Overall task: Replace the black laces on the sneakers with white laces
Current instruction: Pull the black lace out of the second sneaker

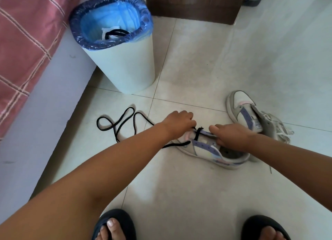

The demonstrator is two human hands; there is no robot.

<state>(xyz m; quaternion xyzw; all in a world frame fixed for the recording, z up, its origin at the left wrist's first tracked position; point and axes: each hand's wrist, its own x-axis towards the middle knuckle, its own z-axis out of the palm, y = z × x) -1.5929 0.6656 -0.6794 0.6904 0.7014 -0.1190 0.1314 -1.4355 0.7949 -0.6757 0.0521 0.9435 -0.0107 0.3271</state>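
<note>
With only the toe-end eyelets of the near sneaker [206, 150] still threaded, a sharp tug could snag the black lace [125, 124] or drag the shoe across the tiled floor [197, 60]. The left hand [179, 123], fingers curled, pinches the lace at the toe; the right hand [231, 135] grips the eyelet flap, the lace's slack trailing left of the sneaker.

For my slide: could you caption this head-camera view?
Both hands, left and right, work a black lace out of a sneaker on the floor.
</note>
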